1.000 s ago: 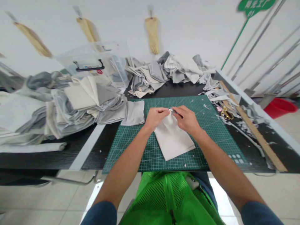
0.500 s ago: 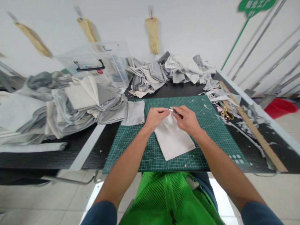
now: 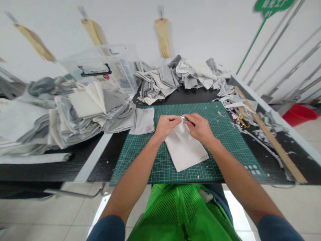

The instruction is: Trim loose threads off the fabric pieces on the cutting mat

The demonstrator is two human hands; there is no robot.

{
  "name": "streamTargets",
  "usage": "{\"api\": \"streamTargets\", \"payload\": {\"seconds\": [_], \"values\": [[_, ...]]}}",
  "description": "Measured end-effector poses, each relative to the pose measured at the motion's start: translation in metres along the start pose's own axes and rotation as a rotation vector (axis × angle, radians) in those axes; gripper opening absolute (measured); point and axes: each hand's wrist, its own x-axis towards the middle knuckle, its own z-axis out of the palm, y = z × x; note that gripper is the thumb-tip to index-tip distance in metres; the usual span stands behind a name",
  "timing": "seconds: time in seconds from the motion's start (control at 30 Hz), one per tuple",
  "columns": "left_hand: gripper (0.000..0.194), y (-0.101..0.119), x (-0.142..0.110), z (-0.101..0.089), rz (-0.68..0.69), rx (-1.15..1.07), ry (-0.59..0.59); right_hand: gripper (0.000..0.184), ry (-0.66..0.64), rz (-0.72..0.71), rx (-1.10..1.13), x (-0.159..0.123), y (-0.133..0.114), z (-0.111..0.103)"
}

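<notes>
A folded white cloth (image 3: pixel 185 150) lies on the green cutting mat (image 3: pixel 140 147) in front of me. My left hand (image 3: pixel 166 125) pinches the cloth's far edge, fingers closed on it. My right hand (image 3: pixel 199 128) is closed round a small metal tool (image 3: pixel 185 118), its tip at that same far edge beside my left fingers. The two hands almost touch above the cloth's top corner.
Heaps of grey and white cloth (image 3: pixel 75 110) lie on the left, more cloth pieces (image 3: pixel 175 77) at the back. A clear plastic box (image 3: pixel 100 67) stands behind. A long wooden ruler (image 3: pixel 271 137), gold scissors (image 3: pixel 242 121) and scraps lie at the right. A red bin (image 3: pixel 299 114) sits on the floor.
</notes>
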Motion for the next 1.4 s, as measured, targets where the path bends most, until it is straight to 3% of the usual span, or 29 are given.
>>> {"api": "streamTargets", "payload": {"seconds": [0.47, 0.7, 0.87, 1.17, 1.3, 1.4], "values": [[0.026, 0.0, -0.001, 0.001, -0.023, -0.013, 0.012, 0.028, -0.012, 0.018, 0.01, 0.0, 0.0, 0.001], [0.026, 0.001, 0.001, -0.002, -0.027, -0.014, 0.022, 0.029, 0.071, 0.165, 0.03, 0.001, 0.004, -0.001], [0.027, -0.001, 0.003, 0.0, -0.026, -0.069, 0.007, 0.03, 0.069, 0.324, 0.226, -0.001, 0.01, 0.006], [0.023, -0.001, 0.001, 0.0, 0.032, -0.188, -0.112, 0.035, -0.006, 0.474, 0.563, 0.003, -0.006, 0.0], [0.018, 0.0, 0.0, 0.001, 0.063, -0.126, -0.107, 0.032, -0.044, 0.542, 0.708, 0.004, -0.01, -0.004], [0.016, 0.0, 0.0, 0.002, 0.083, -0.041, -0.069, 0.026, -0.025, 0.511, 0.687, 0.005, -0.012, -0.003]]}}
